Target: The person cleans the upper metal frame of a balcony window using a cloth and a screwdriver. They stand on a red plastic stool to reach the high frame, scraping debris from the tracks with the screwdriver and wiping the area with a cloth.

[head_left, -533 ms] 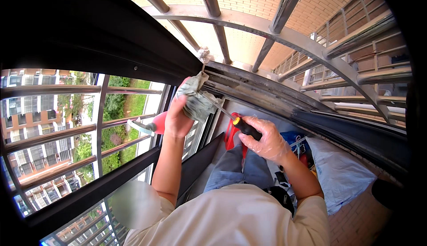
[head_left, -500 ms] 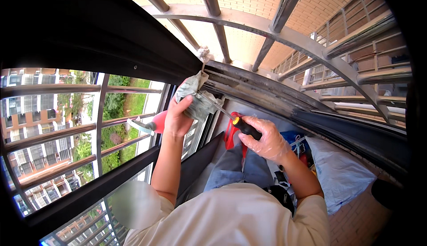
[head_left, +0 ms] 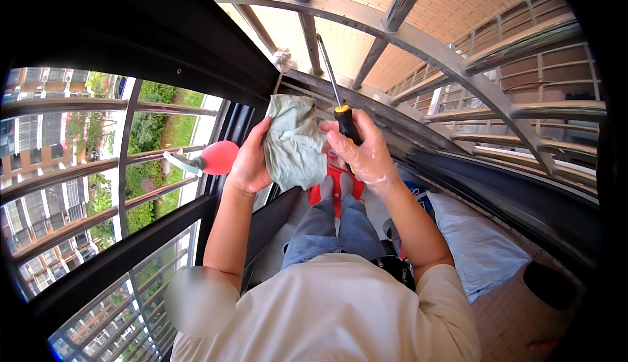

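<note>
A grey-green cloth (head_left: 294, 143) hangs spread out in front of me, its left edge gripped by my left hand (head_left: 252, 162). My right hand (head_left: 366, 149), in a thin clear plastic glove, is closed around the black-and-yellow handle of a screwdriver (head_left: 347, 123). The screwdriver's long metal shaft points up and away, clear of the cloth. My right fingertips are at the cloth's right edge; I cannot tell whether they pinch it. Beyond the hands runs the dirty window track (head_left: 307, 87). Beside my left wrist is a pink rounded object (head_left: 220, 157) with a pale curved end.
Metal guard bars (head_left: 366, 18) arch across the far side. A dark window frame (head_left: 157, 244) with glass stands at the left. Below, my feet are on something red (head_left: 318, 195). A white sack (head_left: 474, 244) lies on the floor at the right, beside a black rounded object (head_left: 549, 287).
The bunched cloth has been opened out and faces me. The screwdriver's shaft has come away from the cloth and swung upward. My right hand has moved up and left, closer to the cloth.
</note>
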`<state>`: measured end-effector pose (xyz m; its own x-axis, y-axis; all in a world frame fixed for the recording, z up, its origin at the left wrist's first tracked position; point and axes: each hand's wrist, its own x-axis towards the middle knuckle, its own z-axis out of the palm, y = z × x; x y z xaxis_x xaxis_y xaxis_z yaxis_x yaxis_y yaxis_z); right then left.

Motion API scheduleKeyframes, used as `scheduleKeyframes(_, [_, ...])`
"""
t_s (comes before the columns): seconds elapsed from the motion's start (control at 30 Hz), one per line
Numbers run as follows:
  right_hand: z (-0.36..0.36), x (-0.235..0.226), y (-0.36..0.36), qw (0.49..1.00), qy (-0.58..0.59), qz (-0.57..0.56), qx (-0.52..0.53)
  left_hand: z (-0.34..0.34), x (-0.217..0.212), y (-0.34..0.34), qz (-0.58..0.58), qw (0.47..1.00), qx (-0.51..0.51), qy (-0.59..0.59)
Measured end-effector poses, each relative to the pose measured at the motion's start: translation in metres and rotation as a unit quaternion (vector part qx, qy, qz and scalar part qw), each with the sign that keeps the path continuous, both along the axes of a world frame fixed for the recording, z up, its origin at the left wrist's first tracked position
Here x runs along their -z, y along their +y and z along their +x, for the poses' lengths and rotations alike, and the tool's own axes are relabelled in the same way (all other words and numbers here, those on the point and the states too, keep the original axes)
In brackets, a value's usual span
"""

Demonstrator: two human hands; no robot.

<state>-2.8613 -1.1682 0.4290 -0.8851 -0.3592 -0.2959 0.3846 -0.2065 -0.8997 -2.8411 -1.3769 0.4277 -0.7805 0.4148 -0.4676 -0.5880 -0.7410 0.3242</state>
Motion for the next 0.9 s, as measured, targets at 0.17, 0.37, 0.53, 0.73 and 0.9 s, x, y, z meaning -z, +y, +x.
scheduleKeyframes(0.17, [-0.004, -0.004, -0.003, 0.994, -0.084, -0.066, -0.016, 0.013, 0.0, -0.009, -0.029, 0.998, 0.052, -0.032])
scheduleKeyframes(0.37, [0.007, -0.024, -0.001, 0.99, -0.097, -0.102, -0.022, 0.023, -0.001, -0.012, -0.28, 0.957, 0.05, 0.061])
scheduleKeyframes(0.53, [0.02, -0.031, -0.007, 1.0, 0.012, -0.017, -0.004, 0.039, 0.014, -0.01, -0.411, 0.88, -0.064, 0.23])
scheduleKeyframes(0.73, [0.029, -0.026, -0.019, 0.991, 0.118, 0.067, -0.006, 0.052, 0.01, 0.026, -0.277, 0.907, -0.04, 0.315])
scheduleKeyframes(0.9, [0.025, -0.03, -0.017, 0.944, 0.277, 0.175, -0.037, 0.054, 0.012, 0.024, -0.297, 0.908, -0.008, 0.295])
